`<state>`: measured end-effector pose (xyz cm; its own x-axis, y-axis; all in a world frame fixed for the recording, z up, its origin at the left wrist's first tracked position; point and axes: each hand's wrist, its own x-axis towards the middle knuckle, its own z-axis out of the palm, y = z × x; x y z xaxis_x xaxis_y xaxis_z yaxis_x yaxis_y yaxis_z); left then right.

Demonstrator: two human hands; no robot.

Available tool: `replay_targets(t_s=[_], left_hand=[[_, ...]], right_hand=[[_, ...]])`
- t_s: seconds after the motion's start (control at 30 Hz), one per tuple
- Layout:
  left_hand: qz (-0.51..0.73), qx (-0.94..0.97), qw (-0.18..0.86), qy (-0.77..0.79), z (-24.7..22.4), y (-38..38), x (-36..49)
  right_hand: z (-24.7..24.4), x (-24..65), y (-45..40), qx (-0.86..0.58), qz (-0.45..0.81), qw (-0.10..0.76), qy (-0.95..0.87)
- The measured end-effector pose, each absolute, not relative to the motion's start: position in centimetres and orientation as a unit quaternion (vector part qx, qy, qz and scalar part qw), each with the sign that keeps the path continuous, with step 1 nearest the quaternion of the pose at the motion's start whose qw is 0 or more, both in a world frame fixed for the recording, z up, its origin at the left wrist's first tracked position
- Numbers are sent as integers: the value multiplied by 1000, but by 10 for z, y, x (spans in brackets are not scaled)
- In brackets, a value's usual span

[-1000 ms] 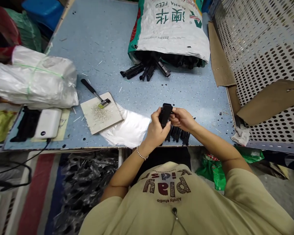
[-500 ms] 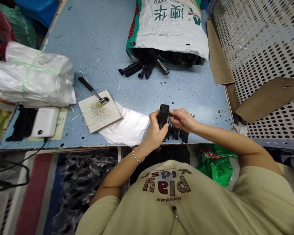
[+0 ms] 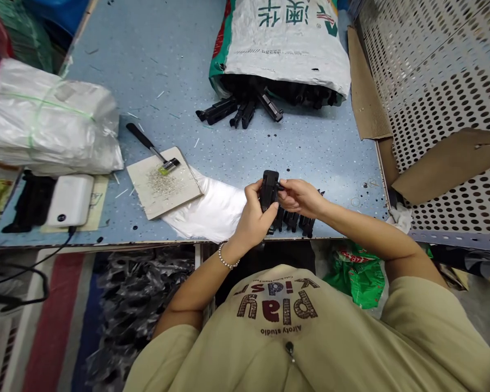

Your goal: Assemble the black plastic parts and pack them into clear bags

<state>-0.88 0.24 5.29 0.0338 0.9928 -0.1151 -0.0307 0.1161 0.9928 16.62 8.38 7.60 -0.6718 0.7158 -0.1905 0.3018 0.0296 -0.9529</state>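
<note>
My left hand point(image 3: 256, 218) is wrapped round a black plastic part point(image 3: 269, 188), held upright above the table's front edge. On the part's right side, my right hand point(image 3: 303, 197) pinches a small dark piece point(image 3: 280, 187) that sticks out from it; its kind is too small to tell. Several more black plastic parts point(image 3: 306, 225) lie on the table just below my right hand, partly covered by it. A white plastic sheet or bag point(image 3: 216, 209) lies flat to the left of my left hand.
A hammer point(image 3: 149, 144) rests on a gritty square board point(image 3: 163, 185). At the back, a white-and-green sack point(image 3: 286, 54) spills black parts. Wrapped plastic bags point(image 3: 53, 120) and a white power bank point(image 3: 71, 200) with a cable are at left. A perforated panel point(image 3: 445, 98) borders the right.
Both hands and the black part have shifted very slightly left and up in the view, as the camera moved a little. The hold of both hands looks the same.
</note>
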Motion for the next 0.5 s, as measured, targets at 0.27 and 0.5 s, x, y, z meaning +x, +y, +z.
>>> replay_targets(t_s=[0.27,0.5], left_hand=[[497,343,597,528,50,28,-26],[510,342,587,528,28,40,-23]], right_hand=[[60,166,50,-288,290,99,-907],[42,153,45,-312,362,19,-878]])
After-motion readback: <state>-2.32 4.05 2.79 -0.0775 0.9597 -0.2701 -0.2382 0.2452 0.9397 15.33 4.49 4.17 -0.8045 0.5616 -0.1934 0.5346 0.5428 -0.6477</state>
